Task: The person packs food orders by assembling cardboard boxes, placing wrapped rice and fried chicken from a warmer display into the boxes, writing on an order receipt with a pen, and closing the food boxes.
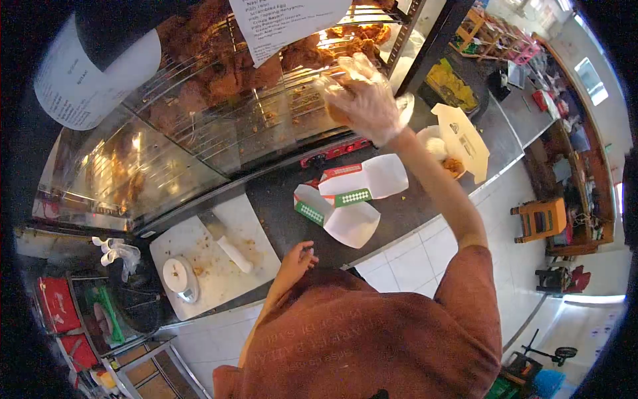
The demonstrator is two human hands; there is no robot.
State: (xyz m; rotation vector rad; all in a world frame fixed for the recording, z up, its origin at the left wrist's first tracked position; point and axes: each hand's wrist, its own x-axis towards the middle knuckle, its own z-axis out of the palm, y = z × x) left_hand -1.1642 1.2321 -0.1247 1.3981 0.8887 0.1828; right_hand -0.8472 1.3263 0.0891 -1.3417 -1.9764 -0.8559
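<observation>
Resting on wire racks [307, 100] inside the glass cabinet [176, 159], the fried chicken [372, 33] is golden to dark brown, with a rough crust. The gloved right hand [365, 96] is beside it, grip partly curled; whether it holds anything cannot be told through the glare. The left hand [297, 261], fingers loosely bent and empty, hovers at the table [269, 203] near two open paper boxes [352, 225].

White open paper boxes [352, 225] showing green-and-white checks, red strips; pale-yellow open cardboard box [463, 134] bearing small dark print.
</observation>
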